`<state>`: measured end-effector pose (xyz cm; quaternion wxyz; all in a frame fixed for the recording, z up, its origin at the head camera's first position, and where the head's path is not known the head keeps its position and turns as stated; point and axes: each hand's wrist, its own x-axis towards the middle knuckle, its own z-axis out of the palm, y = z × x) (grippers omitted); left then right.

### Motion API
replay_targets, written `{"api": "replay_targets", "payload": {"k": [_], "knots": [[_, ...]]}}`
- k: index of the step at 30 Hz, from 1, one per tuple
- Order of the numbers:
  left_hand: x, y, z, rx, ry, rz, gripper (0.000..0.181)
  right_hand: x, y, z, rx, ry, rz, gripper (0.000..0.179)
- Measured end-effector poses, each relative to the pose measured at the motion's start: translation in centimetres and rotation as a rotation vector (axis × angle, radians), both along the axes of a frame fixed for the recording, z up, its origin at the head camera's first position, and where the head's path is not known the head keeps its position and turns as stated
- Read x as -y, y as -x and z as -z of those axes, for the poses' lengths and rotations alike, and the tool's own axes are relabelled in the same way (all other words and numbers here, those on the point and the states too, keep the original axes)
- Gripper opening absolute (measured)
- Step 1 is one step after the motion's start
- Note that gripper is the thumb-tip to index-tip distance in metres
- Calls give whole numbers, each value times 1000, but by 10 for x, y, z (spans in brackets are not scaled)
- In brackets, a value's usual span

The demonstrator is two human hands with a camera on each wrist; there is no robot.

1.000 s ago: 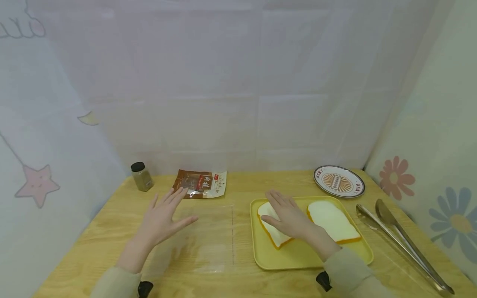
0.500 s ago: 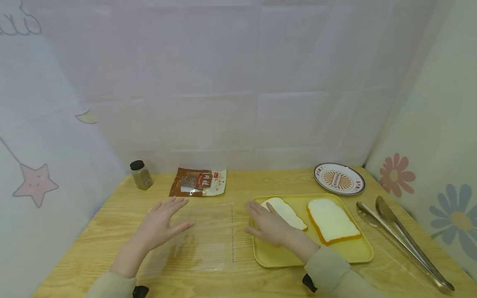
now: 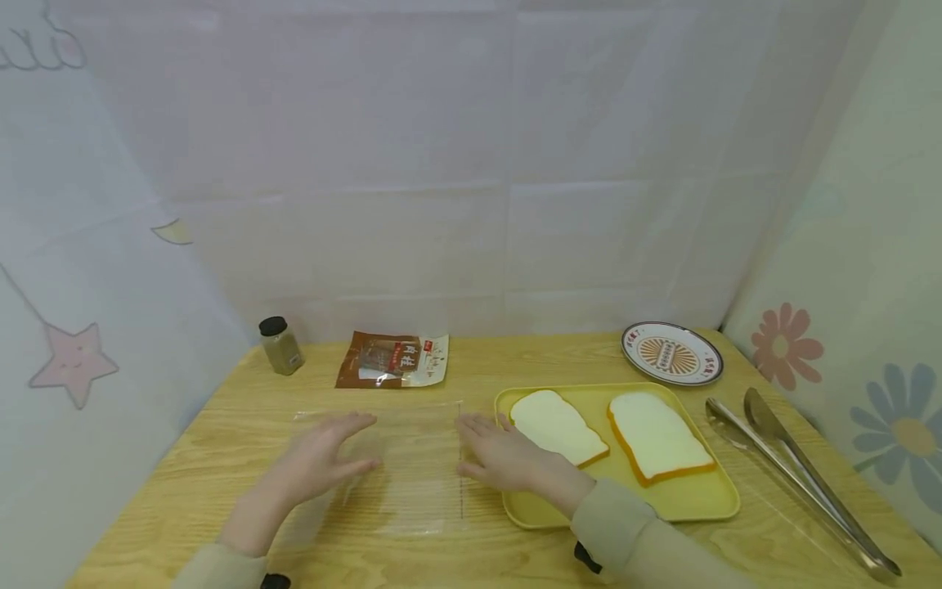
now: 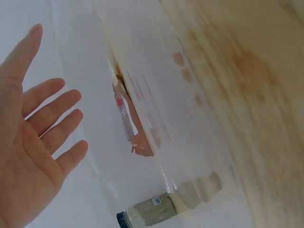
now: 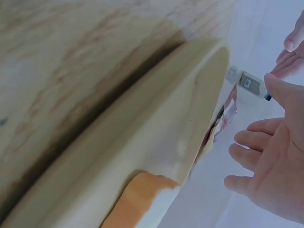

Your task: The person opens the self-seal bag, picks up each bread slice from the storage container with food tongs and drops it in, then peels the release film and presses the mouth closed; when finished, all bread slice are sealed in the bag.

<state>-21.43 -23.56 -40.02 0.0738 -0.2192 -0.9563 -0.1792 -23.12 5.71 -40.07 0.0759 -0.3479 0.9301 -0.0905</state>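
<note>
A clear plastic sheet or bag [image 3: 415, 483] lies flat on the wooden table. Above its left part, my left hand [image 3: 312, 465] hovers with fingers loosely extended, holding nothing. My right hand [image 3: 511, 460] is over the sheet's right edge and the left rim of the yellow tray [image 3: 537, 514], also with nothing in it. Two white bread slices with orange crusts are on the tray, a left slice [image 3: 562, 429] and a right slice [image 3: 661, 438]. In the wrist views both the left palm [image 4: 28, 152] and right palm [image 5: 275, 161] appear with spread fingers.
A black-lidded jar [image 3: 281, 348] and a brown-and-white packet [image 3: 392, 360] stand and lie at the back left. At the back right is a patterned plate [image 3: 673, 353]. Metal tongs [image 3: 802, 491] lie right of the tray. Cloth walls [image 3: 412, 164] border the table.
My right hand has moved left from above the left bread slice to the tray's left rim, uncovering that slice. The left hand has lowered slightly and remains over the plastic.
</note>
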Motion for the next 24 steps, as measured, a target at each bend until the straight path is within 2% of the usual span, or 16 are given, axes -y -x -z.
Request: {"api": "replay_targets", "payload": {"k": [7,12,17,21,24], "knots": [[-2,2,5,87,28,32,67,12,1,3,7,-76,12,64],[-5,6,9,117,61,77,67,18,3,6,13,-141,23,65],[-7,5,10,148,53,100,69,23,2,8,2,-195,18,65],[-9,5,11,184,45,103,73,26,1,11,2,-219,26,66],[-9,4,12,239,40,86,76,29,1,12,-11,-235,19,65]]}}
